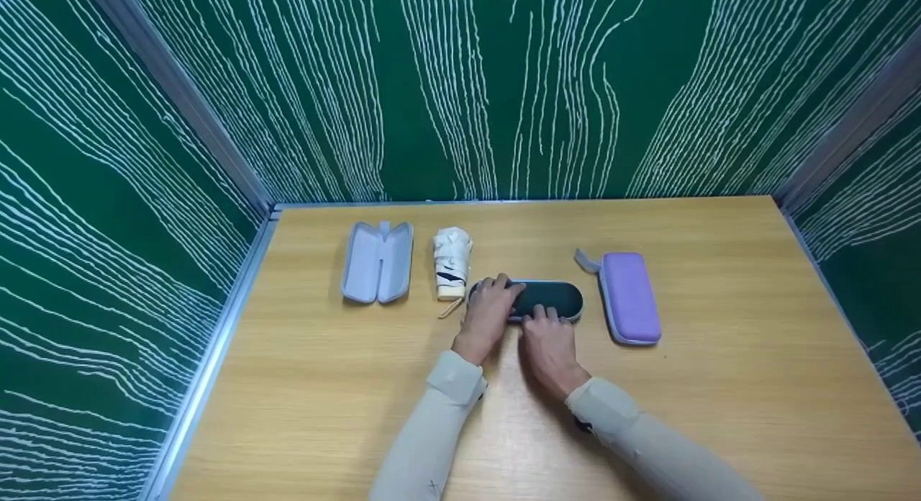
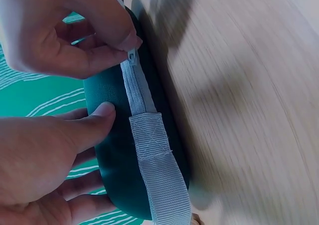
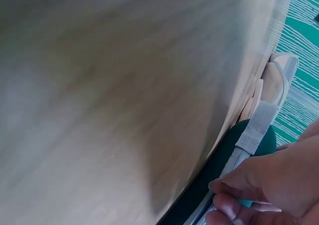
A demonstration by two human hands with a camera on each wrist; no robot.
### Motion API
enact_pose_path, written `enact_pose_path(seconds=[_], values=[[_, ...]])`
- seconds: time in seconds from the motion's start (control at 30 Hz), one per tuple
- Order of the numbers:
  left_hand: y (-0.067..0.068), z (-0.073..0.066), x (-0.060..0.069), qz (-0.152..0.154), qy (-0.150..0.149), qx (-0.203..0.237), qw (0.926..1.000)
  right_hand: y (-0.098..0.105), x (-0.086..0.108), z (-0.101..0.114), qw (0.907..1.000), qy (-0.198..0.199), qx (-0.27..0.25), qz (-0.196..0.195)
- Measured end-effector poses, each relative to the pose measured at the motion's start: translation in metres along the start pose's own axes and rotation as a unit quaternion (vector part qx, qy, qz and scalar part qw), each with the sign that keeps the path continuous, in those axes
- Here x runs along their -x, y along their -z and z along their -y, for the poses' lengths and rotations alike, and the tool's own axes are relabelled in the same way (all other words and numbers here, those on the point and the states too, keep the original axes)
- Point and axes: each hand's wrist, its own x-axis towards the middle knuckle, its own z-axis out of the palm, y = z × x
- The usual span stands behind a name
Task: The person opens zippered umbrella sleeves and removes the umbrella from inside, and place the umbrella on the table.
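Observation:
A dark green hard zip case (image 1: 547, 301) with a pale zipper and a webbing loop lies in the middle of the table. My left hand (image 1: 489, 314) grips its left end; in the left wrist view the thumb presses one face and the fingers (image 2: 87, 207) reach behind. At the near side, my right hand (image 1: 552, 346) pinches the small zipper pull (image 2: 132, 57) between thumb and fingertips. The right wrist view shows the right hand (image 3: 274, 185) at the zipper, with the webbing loop (image 3: 256, 127) beyond it. The case's far side is hidden.
Left of the case lies a folded white umbrella (image 1: 452, 260) with a cream handle and cord. Farther left, a pale grey case (image 1: 378, 263) lies spread open. A purple zip case (image 1: 632, 296) with a grey loop lies to the right. Green white-lined panels (image 1: 432, 91) surround the table.

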Motion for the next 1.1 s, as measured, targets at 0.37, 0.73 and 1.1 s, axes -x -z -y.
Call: enact_pose_path(seconds=[0.37, 0.73, 1.1], values=[[0.001, 0.001, -0.001, 0.022, 0.016, 0.037, 0.999, 0.003, -0.005, 0.006, 0.9995, 0.0, -0.004, 0.033], [0.001, 0.003, 0.0, -0.015, -0.01, 0.016, 0.9997, -0.004, -0.005, 0.012, 0.9999, 0.006, 0.002, -0.008], [0.001, 0.005, 0.0, -0.004, -0.005, 0.024, 0.9997, 0.001, -0.009, 0.017, 0.9987, 0.008, -0.014, 0.048]])
